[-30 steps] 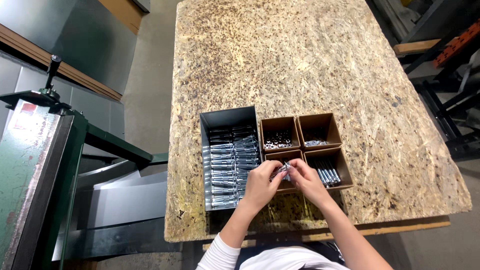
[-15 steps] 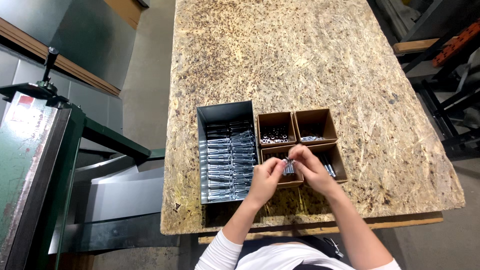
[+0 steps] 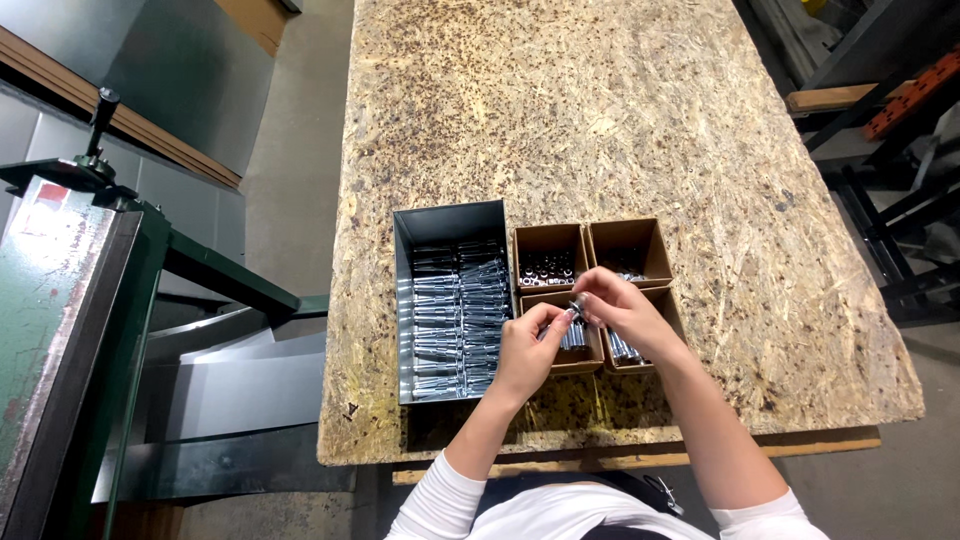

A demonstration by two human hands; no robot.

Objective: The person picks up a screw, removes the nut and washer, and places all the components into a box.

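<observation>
My left hand (image 3: 527,352) and my right hand (image 3: 622,308) meet above the near brown boxes and pinch a small silver bolt (image 3: 573,309) between their fingertips. Under them, a near-left brown box (image 3: 588,357) and a near-right brown box (image 3: 668,300) hold silver bolts. Behind these, a far-left brown box (image 3: 546,240) holds small dark nuts or washers, and a far-right brown box (image 3: 628,238) holds a few small parts. To the left stands a grey metal bin (image 3: 404,300) filled with rows of long silver bolts (image 3: 455,315).
Everything rests on a chipboard table (image 3: 600,110), near its front edge. A green metal machine (image 3: 75,300) with a black handle stands at the left, grey sheet metal (image 3: 220,390) beside it. Dark racks (image 3: 880,140) stand at the right.
Both hands stay together over the near boxes, fingers shifting slightly on the small bolt. The view has shifted a little; the boxes have not moved.
</observation>
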